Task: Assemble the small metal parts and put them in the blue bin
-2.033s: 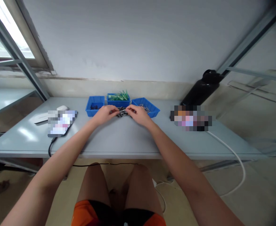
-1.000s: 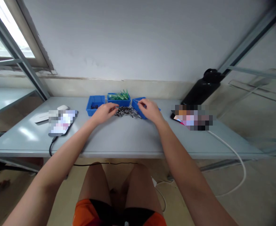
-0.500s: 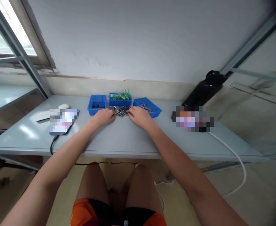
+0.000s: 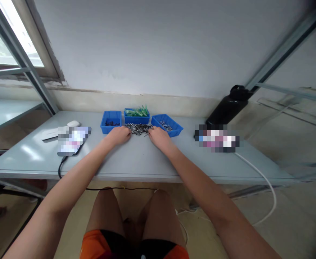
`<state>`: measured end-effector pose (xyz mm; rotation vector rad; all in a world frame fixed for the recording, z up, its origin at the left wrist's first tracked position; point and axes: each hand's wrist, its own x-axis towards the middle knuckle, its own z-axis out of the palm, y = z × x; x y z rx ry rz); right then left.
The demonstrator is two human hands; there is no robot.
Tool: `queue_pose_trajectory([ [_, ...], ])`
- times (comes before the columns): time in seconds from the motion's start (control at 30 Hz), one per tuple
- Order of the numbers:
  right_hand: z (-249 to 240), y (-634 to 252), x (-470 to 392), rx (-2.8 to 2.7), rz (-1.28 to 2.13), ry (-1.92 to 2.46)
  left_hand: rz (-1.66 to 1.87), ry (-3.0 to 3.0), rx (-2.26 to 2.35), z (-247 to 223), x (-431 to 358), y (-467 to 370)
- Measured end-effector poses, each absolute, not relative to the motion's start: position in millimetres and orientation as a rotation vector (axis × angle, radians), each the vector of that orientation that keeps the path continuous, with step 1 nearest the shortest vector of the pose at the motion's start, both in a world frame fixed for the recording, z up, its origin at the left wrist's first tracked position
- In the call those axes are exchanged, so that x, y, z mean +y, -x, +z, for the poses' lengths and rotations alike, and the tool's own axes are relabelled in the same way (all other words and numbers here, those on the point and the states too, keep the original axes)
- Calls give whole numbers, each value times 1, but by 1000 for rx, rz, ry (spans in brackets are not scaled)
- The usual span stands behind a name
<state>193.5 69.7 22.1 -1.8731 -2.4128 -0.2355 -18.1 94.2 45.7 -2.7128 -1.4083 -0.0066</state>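
Note:
A loose pile of small, thin, silvery and dark metal pieces (image 4: pixel 138 128) lies on the table in front of three blue bins. At the left end of the pile rests my left hand (image 4: pixel 120 135), palm down with its fingers curled in; whatever its fingertips hold is hidden. My right hand (image 4: pixel 160 138) is at the right end, thumb and fingers pinched together, and a thin metal piece sticks out by the fingertips. The right blue bin (image 4: pixel 174 132), turned at an angle, contains similar silvery pieces (image 4: pixel 165 125).
Dark small parts lie in the left blue bin (image 4: pixel 104 126); green pointed strips (image 4: pixel 138 111) fill the middle bin (image 4: pixel 137 119). A phone (image 4: pixel 74 141) with a cable and a white case (image 4: pixel 73 123) are at left. A black bottle (image 4: pixel 226 109) and another blurred device (image 4: pixel 217 139) stand right.
My right hand has shifted slightly right and closed into a tighter pinch at the pile's edge. My left hand stays at the left end. The view has turned a little.

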Motion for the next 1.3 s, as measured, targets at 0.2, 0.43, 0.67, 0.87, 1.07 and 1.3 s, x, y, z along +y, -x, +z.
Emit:
queue_pose_trajectory([
  [0.2,26,-196,72,-2234,-188,1620,-355,2844,-1215,47,93,16],
  [0.43,23,-194,80,-1813,797,1135,-635,2955,-1024,48,91,12],
  [0.67,24,-196,82,-1673,1017,1042,-725,2982,-973,51,94,14],
  [0.87,32,-197,77,-1657,1104,1061,-724,2972,-1008,53,93,15],
  [1.07,34,-194,70,-1832,1171,1124,-995,2980,-1067,55,89,12],
  [1.3,31,-193,71,-1902,1177,1066,-1331,3211,-1269,55,87,9],
])
